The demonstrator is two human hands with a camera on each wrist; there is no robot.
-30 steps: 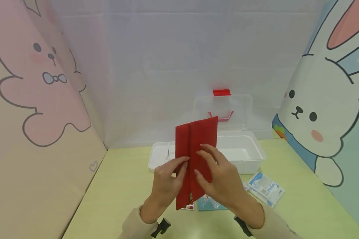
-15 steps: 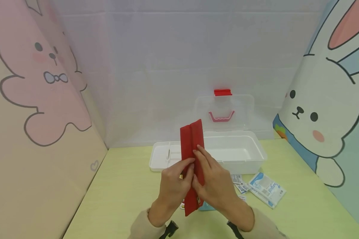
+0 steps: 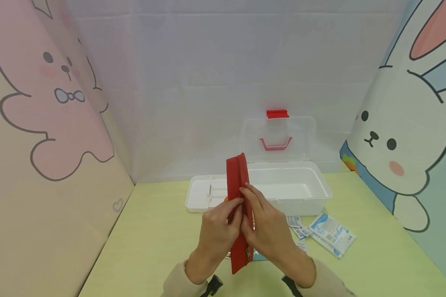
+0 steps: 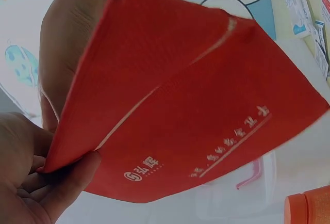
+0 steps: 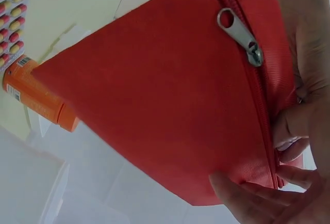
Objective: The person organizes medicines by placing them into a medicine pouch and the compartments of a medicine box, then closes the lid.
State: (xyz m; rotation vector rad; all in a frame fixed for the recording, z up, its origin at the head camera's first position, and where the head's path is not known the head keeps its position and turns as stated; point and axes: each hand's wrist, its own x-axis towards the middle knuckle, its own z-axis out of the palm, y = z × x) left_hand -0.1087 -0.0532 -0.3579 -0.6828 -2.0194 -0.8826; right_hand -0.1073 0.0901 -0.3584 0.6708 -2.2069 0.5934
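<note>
Both hands hold a red zip pouch (image 3: 235, 173) upright and nearly edge-on in the head view. My left hand (image 3: 219, 225) pinches one side of it between thumb and fingers. On the other side, my right hand (image 3: 269, 222) grips it along the zipped edge. White lettering marks the face of the pouch (image 4: 206, 110) in the left wrist view. The right wrist view shows the metal zipper pull (image 5: 240, 35) at one end of the zip, with fingers bent over the zip farther along. The inside of the pouch is hidden.
Behind stands a white box (image 3: 302, 206), its clear lid (image 3: 293, 128) raised, with a white tray (image 3: 198, 194) to its left. A surgical packet (image 3: 332, 235) and small sachets (image 3: 294, 221) lie right. An orange bottle (image 5: 38, 92) and capsule blister pack (image 5: 11, 20) are near.
The pouch has turned from showing its broad face to nearly edge-on. My right hand has moved left, closer to my left hand, and closed in on the zipped edge.
</note>
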